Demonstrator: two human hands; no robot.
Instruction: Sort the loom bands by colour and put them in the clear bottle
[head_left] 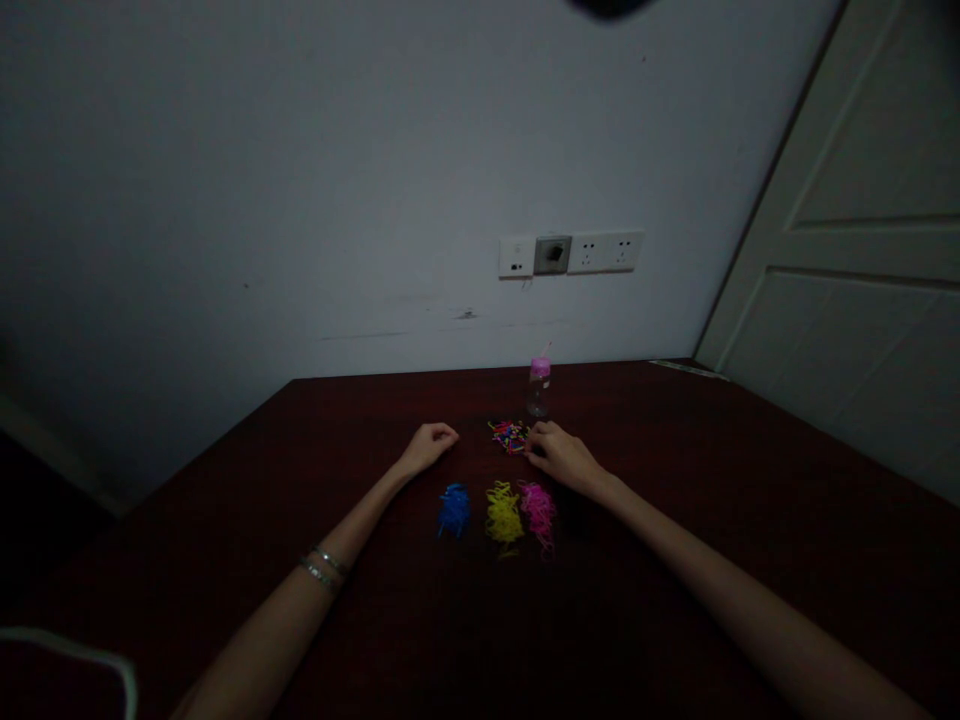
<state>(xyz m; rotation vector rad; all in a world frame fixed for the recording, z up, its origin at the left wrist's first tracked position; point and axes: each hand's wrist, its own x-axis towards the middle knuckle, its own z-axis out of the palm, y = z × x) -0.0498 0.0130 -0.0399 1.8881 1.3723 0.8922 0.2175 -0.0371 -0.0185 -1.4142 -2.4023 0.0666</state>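
My left hand [430, 446] rests on the dark red table with its fingers curled together; what they hold, if anything, is hidden. At the right edge of a pile of small multicoloured pieces [509, 436] lies my right hand [561, 455], its fingers bent in and touching the pile. Whether a piece is between them cannot be seen. Nearer to me are three heaps sorted by colour: blue short strips [454, 510], yellow thin bands [504, 513] and pink thin bands [538, 512]. Behind the multicoloured pile stands a clear bottle [538, 395] with a pink top.
The dark red table [330, 420] reaches back to a pale wall. Several sockets and switches [592, 253] are set in that wall above the bottle. A white panelled door [862, 300] stands along the right side. A pale curved edge [82, 650] shows at the lower left.
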